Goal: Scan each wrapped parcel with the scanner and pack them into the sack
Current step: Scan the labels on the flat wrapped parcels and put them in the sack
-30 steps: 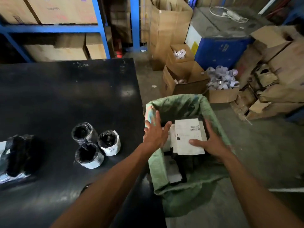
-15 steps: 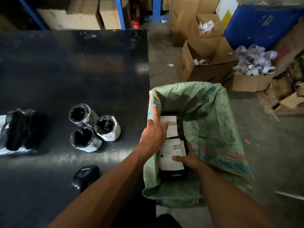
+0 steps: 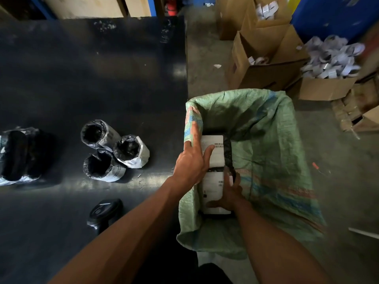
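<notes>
Green sack (image 3: pixel 266 140) beside the right edge of the desk (image 3: pixel 102 78) is receiving a labelled parcel (image 3: pixel 213 187), right hand (image 3: pixel 229 193) gripping it, left hand (image 3: pixel 192 162) flat-fingered against the rim (three wrapped rolls (image 3: pixel 131 152) are waiting mid-desk by the scanner (image 3: pixel 104 212)).

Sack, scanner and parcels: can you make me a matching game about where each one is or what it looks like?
Column one
1. sack
2. scanner
3. three round parcels
4. labelled flat parcel

Column two
A. clustered together on the black table
B. inside the sack, gripped by the right hand
C. green, mouth open, beside the table
D. lying alone on the table, untouched

Pairs: 1-C, 2-D, 3-A, 4-B
</notes>
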Demonstrator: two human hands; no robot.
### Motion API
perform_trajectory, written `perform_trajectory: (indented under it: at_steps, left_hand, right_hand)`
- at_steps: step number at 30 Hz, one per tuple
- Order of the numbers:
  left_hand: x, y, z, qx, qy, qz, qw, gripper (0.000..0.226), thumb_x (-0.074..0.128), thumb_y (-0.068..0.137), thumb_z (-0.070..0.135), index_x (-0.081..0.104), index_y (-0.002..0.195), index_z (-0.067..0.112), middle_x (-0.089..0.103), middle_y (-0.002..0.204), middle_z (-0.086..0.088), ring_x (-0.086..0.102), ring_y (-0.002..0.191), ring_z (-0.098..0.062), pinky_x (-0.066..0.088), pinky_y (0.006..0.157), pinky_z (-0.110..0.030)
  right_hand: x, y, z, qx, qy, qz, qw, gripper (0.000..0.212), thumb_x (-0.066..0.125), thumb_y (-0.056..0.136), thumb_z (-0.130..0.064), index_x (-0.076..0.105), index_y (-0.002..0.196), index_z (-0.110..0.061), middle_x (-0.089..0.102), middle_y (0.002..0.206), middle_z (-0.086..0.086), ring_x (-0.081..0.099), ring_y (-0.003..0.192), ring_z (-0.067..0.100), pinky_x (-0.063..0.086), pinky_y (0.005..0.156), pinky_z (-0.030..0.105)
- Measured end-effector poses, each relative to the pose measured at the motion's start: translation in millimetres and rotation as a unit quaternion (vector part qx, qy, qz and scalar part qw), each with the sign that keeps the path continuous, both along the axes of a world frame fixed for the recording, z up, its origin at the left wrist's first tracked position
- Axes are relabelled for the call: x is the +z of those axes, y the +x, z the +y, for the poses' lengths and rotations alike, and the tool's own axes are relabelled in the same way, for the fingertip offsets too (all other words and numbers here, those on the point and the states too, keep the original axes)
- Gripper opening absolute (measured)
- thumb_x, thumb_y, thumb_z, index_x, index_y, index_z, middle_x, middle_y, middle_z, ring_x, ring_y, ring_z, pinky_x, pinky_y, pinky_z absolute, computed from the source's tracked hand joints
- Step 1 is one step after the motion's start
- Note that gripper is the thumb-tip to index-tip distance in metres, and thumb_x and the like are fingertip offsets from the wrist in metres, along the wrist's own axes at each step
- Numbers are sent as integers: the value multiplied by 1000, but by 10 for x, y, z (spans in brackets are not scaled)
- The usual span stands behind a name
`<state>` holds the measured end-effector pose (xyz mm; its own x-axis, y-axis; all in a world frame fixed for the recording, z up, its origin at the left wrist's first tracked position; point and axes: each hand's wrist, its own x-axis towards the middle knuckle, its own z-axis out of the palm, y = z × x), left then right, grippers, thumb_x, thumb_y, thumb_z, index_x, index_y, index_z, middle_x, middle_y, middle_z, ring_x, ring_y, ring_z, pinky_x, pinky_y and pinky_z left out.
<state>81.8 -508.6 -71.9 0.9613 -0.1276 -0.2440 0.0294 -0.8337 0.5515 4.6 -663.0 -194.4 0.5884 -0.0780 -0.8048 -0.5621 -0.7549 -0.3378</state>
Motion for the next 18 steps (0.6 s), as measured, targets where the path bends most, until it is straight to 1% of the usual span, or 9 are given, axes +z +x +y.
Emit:
perform_trajectory:
  at_steps: [1,3,7,10,12,15,16,17,18]
  left_hand:
    - [-5,-1,-1,0,-1,-1,1000,81,38,103,52,-14,158,25,47,136,-28,62,102,-47,52,87,-54]
    - [-21,-11,19,-2,-3,-5,1000,81,39,103,51,-14,158,25,46,139,-28,62,103,-47,52,88,-53]
    - [-39,12,68,-7,-2,-5,1000,83,40,103,51,-16,158,24,48,136,-28,62,102,-46,51,89,-52]
    - [-13,5,50,-8,3,8,1000,83,38,103,53,-17,158,25,47,136,-29,61,104,-46,50,89,-51]
    - [10,-5,46,-10,-3,21,1000,83,37,102,55,-19,157,27,46,136,-29,60,105,-48,49,89,-52]
    - [87,-30,99,-17,-28,45,998,83,36,102,57,-22,155,32,41,141,-28,57,113,-50,47,94,-53]
    - [109,-24,129,-22,-32,54,998,82,34,102,58,-24,154,33,39,144,-28,56,115,-50,46,96,-53]
    - [136,-11,169,-30,-31,63,997,82,32,101,60,-25,154,35,37,146,-27,55,117,-50,45,97,-54]
    - [167,4,215,-42,-28,68,996,82,30,100,63,-27,153,36,36,147,-26,55,117,-50,45,98,-54]
  right_hand:
    - [-26,12,63,25,-19,4,1000,158,95,61,-51,-37,148,-47,-46,157,13,-8,153,48,26,118,66]
    - [-96,27,148,42,-53,5,998,160,96,60,-49,-38,147,-48,-48,155,17,-5,152,51,30,113,70]
    - [-180,107,126,48,-70,13,996,160,96,59,-49,-37,148,-47,-45,157,18,3,151,56,33,112,68]
    - [-160,124,124,62,-72,14,995,159,96,60,-51,-36,149,-47,-43,158,18,6,150,56,32,114,66]
    - [-115,145,70,55,-63,22,996,152,94,65,-49,-31,151,-49,-39,161,17,2,152,54,27,117,67]
    - [23,226,-58,38,-63,13,997,130,86,76,-50,-14,158,-47,-25,167,16,-5,155,46,19,123,61]
    - [88,263,-95,27,-65,-4,997,122,82,79,-51,-8,161,-45,-15,169,17,0,156,44,20,124,57]
    - [186,307,-109,11,-61,-32,998,114,79,81,-52,1,163,-41,0,170,19,12,155,42,26,122,53]
    - [275,356,-122,-13,-46,-62,997,105,78,82,-50,13,163,-36,21,166,20,29,150,40,35,118,47]
